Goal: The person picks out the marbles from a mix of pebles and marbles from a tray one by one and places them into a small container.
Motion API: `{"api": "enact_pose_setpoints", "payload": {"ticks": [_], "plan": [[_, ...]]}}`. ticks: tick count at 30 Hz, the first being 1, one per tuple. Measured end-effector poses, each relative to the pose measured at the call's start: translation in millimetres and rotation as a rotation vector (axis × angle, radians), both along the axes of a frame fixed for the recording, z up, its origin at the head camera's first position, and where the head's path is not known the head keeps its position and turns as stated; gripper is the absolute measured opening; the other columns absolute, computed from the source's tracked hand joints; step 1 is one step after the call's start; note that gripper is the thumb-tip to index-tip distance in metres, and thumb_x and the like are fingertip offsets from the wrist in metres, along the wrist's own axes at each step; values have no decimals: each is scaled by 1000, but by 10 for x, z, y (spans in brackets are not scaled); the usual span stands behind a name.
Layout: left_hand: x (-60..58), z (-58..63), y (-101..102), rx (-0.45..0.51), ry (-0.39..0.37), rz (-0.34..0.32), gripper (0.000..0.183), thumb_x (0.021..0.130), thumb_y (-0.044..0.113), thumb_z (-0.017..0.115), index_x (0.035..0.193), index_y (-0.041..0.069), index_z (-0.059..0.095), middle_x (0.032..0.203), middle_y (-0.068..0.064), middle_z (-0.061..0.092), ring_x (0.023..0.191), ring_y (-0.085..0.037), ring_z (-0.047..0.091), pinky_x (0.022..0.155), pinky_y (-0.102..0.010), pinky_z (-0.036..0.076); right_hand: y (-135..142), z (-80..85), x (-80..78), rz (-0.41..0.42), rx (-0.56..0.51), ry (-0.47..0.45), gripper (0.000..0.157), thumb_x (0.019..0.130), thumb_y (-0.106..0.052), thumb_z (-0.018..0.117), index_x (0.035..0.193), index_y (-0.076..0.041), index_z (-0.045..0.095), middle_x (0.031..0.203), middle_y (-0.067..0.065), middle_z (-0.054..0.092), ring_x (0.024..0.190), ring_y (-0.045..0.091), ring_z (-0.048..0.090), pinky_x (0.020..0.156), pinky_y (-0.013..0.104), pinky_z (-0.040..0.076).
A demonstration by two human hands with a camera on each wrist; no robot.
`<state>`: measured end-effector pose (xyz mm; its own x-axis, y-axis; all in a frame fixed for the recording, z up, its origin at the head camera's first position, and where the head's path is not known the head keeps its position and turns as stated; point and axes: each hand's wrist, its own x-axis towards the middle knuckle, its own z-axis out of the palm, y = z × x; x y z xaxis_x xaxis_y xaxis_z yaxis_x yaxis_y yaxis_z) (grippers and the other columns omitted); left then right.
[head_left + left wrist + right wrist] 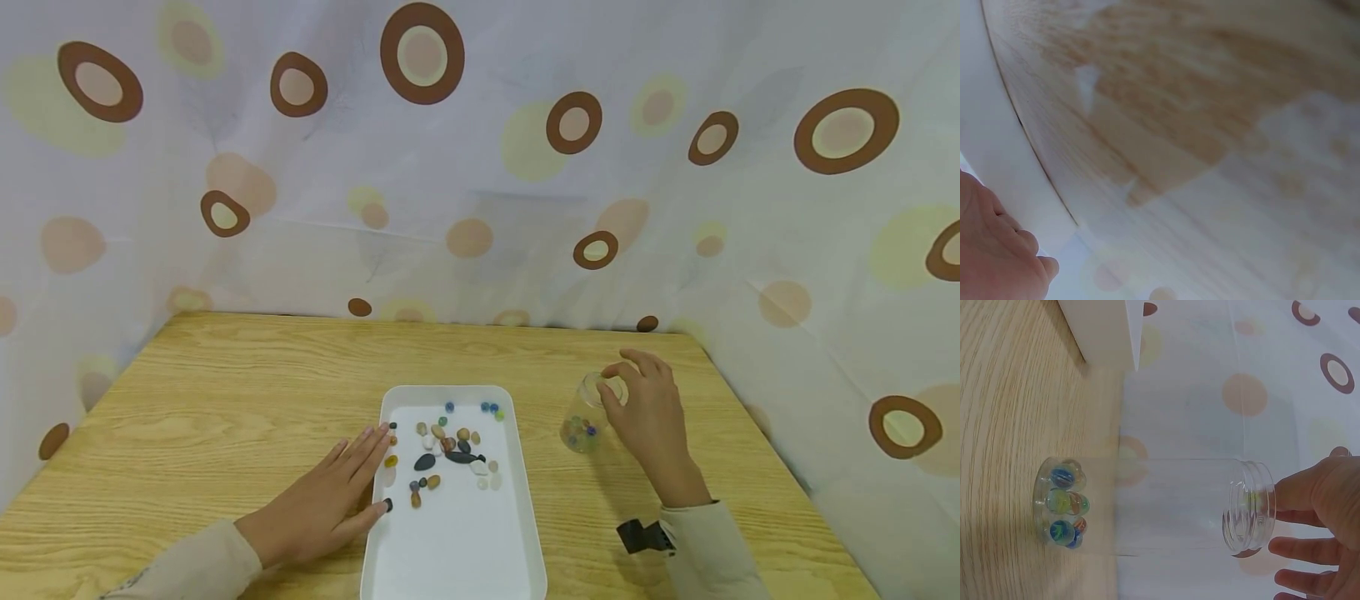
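A clear jar (pixel 581 421) stands on the table right of the white tray, with several glass marbles (pixel 1063 500) on its bottom. At its mouth is my right hand (pixel 647 412), thumb and forefinger bent towards each other. Through the jar's neck a small yellow-green marble (pixel 1252 500) shows at these fingertips, pinched there. My left hand (pixel 322 504) lies with straight fingers over the left rim of the white tray (pixel 457 558). Its thumb tip is beside a small dark stone (pixel 387 504). Only part of that hand shows in the left wrist view.
Several pebbles (pixel 424 462) in black, brown and white lie in the tray's upper half. Along its far end are a few blue marbles (pixel 490 407) and a yellow-green marble (pixel 499 415). A patterned cloth (pixel 472 200) hangs behind the wooden table (pixel 285 375).
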<state>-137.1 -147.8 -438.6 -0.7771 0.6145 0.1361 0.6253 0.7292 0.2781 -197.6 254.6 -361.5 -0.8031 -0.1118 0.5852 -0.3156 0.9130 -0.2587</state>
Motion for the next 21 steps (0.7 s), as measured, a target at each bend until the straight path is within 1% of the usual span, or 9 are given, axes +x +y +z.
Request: {"api": "enact_pose_setpoints", "payload": {"ticks": [5, 8, 11, 18, 21], "plan": [[6, 0, -1, 7, 1, 4, 73, 100, 45, 44, 154, 4, 16, 161, -9, 12, 147, -26, 13, 119, -40, 9, 10, -6, -6, 2, 2, -8, 9, 84, -8, 72, 88, 0, 71, 124, 25, 56, 118, 47, 45, 94, 63, 40], [9, 2, -1, 6, 7, 3, 73, 100, 44, 45, 153, 4, 16, 161, -10, 12, 147, -26, 13, 119, -39, 8, 14, -8, -8, 2, 4, -8, 9, 84, -9, 72, 88, -1, 71, 124, 25, 57, 117, 47, 45, 93, 63, 40], [11, 4, 0, 6, 1, 4, 73, 100, 44, 45, 153, 4, 16, 161, -9, 12, 147, -25, 12, 119, -40, 9, 13, -4, -7, 3, 8, -9, 9, 84, -9, 72, 88, -1, 71, 124, 25, 57, 117, 48, 45, 93, 63, 40], [2, 4, 2, -4, -8, 2, 74, 100, 45, 44, 153, 3, 15, 161, -9, 10, 147, -25, 12, 115, -51, 18, 5, 11, -1, 6, 6, -12, 9, 84, -9, 72, 88, -1, 72, 123, 25, 57, 116, 48, 46, 93, 64, 40], [-4, -4, 1, -8, -11, -2, 74, 100, 45, 43, 154, 3, 14, 161, -10, 10, 147, -26, 11, 115, -52, 19, 2, 15, -1, 6, 10, -10, 10, 84, -9, 72, 88, -1, 72, 123, 26, 57, 116, 48, 46, 93, 64, 40]]}}
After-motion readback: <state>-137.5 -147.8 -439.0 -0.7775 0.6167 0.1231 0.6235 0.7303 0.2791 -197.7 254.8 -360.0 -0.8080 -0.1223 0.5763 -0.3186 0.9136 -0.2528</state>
